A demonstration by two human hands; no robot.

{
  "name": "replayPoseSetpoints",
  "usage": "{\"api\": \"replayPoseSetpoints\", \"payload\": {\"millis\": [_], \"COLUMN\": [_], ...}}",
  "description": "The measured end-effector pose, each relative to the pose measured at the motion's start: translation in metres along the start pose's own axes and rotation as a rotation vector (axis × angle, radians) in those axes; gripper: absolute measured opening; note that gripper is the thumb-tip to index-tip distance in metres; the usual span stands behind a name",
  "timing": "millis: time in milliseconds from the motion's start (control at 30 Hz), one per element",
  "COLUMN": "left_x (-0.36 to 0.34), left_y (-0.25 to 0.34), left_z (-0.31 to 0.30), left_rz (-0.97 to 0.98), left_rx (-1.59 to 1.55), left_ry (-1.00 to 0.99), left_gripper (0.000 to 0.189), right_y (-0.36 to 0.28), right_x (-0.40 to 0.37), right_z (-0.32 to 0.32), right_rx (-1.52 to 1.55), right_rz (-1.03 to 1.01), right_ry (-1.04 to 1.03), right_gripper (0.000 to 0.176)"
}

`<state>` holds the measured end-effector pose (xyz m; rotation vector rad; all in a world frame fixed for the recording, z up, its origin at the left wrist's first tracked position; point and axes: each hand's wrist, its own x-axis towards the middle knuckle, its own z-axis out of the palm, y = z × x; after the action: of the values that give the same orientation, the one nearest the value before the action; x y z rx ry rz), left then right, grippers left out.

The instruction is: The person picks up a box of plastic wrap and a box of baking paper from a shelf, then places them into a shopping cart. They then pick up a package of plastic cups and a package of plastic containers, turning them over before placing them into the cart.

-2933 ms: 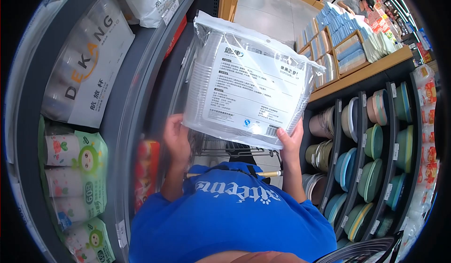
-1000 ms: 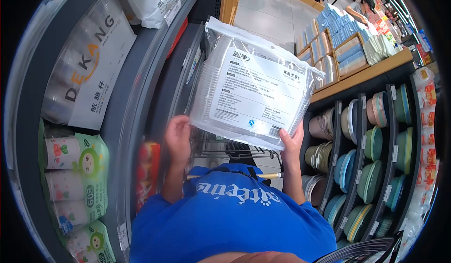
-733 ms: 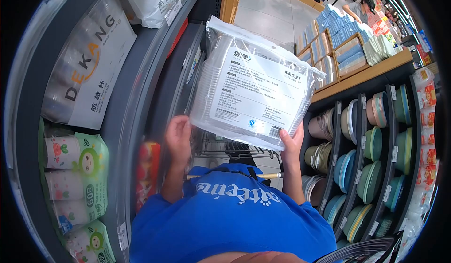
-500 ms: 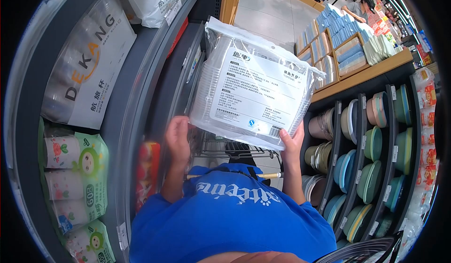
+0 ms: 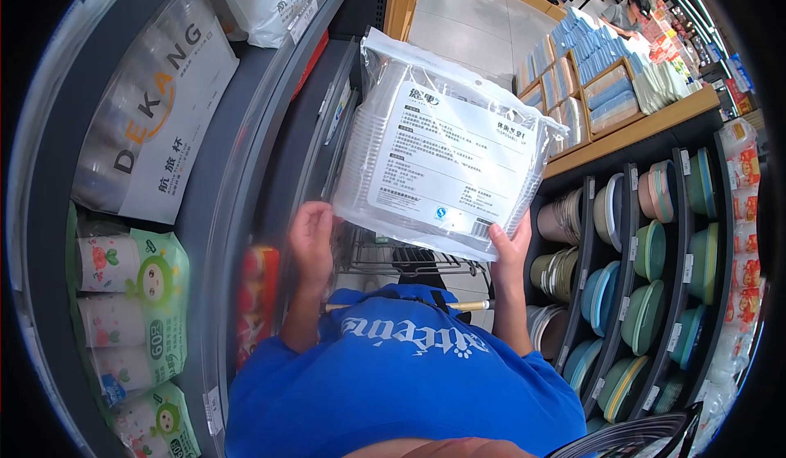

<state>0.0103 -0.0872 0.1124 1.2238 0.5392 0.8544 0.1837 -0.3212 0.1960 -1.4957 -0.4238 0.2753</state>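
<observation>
A clear plastic pack of stacked disposable cups (image 5: 442, 155) is held up in front of my chest, tilted, with a white printed label facing me. Ridged, nested rims show along its left side. My right hand (image 5: 512, 243) grips the lower right corner, thumb on the front and the other fingers mostly behind. At the lower left corner, my left hand (image 5: 311, 241) is closed with curled fingers against the pack's edge; its fingertips are partly hidden.
Shelves on the left hold bagged clear cups (image 5: 155, 122) and green packs of paper cups (image 5: 135, 306). Bowls (image 5: 643, 319) fill the right rack, below folded towels (image 5: 610, 90). A wire cart (image 5: 401, 268) stands beneath the pack. Another person (image 5: 626, 18) is far off at upper right.
The pack has shifted and tilted very slightly in my hands. Both hands stay at its lower corners. The distant person has moved a little.
</observation>
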Motion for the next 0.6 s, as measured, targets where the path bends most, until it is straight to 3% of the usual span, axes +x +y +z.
{"api": "replayPoseSetpoints", "payload": {"millis": [600], "left_x": [-0.002], "left_y": [-0.0018], "left_z": [-0.0009], "left_rz": [0.037], "left_rx": [-0.054], "left_ry": [-0.028], "left_gripper": [0.011], "right_y": [-0.0027], "right_x": [-0.0024], "right_z": [-0.0003], "right_rx": [0.011], "right_rz": [-0.003], "right_ry": [-0.001], "right_gripper": [0.081]}}
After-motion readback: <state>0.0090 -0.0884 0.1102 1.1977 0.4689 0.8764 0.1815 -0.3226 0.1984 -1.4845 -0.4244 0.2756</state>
